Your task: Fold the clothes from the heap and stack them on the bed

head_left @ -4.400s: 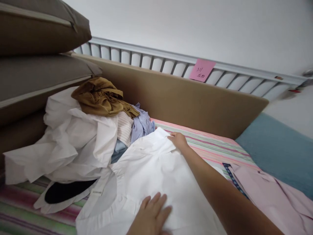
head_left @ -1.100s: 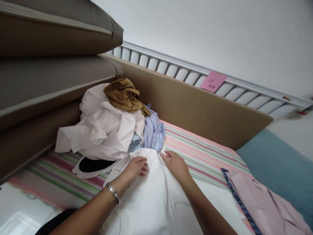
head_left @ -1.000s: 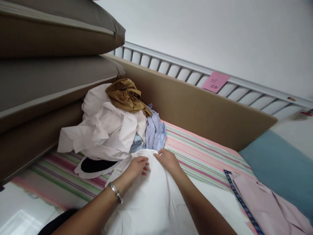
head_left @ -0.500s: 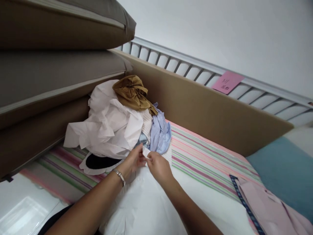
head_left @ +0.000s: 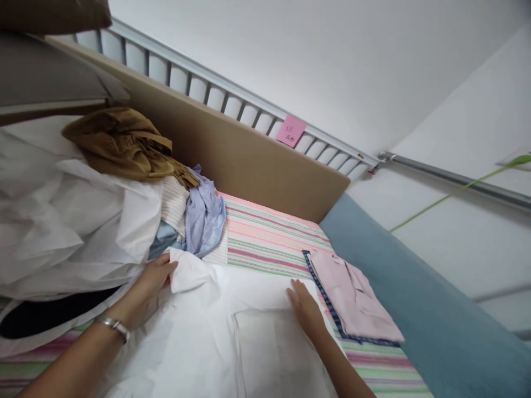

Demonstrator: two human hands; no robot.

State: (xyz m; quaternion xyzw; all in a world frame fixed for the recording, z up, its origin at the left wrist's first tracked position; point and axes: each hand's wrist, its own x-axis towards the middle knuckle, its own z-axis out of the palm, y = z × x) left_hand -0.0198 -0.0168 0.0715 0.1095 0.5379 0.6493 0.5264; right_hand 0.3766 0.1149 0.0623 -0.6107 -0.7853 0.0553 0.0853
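A white shirt (head_left: pixel 194 326) lies spread in front of me, with a rectangular patch outlined on its right part. My left hand (head_left: pixel 155 276) pinches a raised, folded bit of it at the far left edge. My right hand (head_left: pixel 305 307) rests on the shirt near its right edge, fingers stretched out and holding nothing. Beyond my left hand sits a heap: a crumpled white garment (head_left: pixel 83 210), a brown garment (head_left: pixel 124 146) on top and a light blue garment (head_left: pixel 204 213) beside it. To the right of my right hand lies a folded pink garment (head_left: pixel 352 293) over a dark checked one.
A striped sheet (head_left: pixel 265 235) covers the bed. A brown board (head_left: pixel 240 160) and a white slatted rail (head_left: pixel 199 88) run along the back. A blue padded surface (head_left: pixel 373 265) borders the right. Grey-brown cushions (head_left: pixel 53 77) are stacked at upper left.
My view has swung to the right. My hands, close together at a bit of white cloth before, are now apart; the right one has let go and moved right onto the shirt.
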